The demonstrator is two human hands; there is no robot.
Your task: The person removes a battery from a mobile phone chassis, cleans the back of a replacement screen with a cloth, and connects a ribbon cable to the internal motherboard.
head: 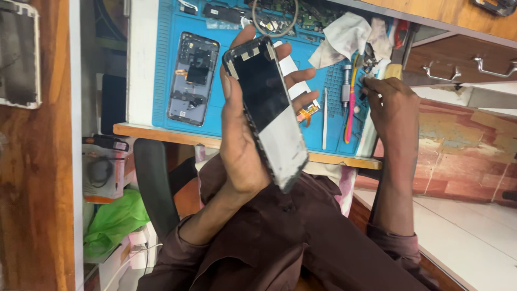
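My left hand (239, 140) holds a detached black phone screen (266, 110) upright above my lap, thumb on its left edge and fingers curled behind it. An orange flex cable hangs from the screen's back near my fingertips. My right hand (390, 105) rests on the right edge of the blue repair mat (161, 81), fingers pinched close to a pink-handled tool (351, 108); whether it holds anything I cannot tell. An opened phone body (193, 78) lies face down on the mat to the left of the screen.
White tweezers (325, 118), a small screwdriver (345, 89) and crumpled white cloth (347, 35) lie on the mat. Circuit parts sit along its far edge. Wooden drawers with metal handles (463, 62) are at right; a green bag (113, 221) and chair back (153, 183) at lower left.
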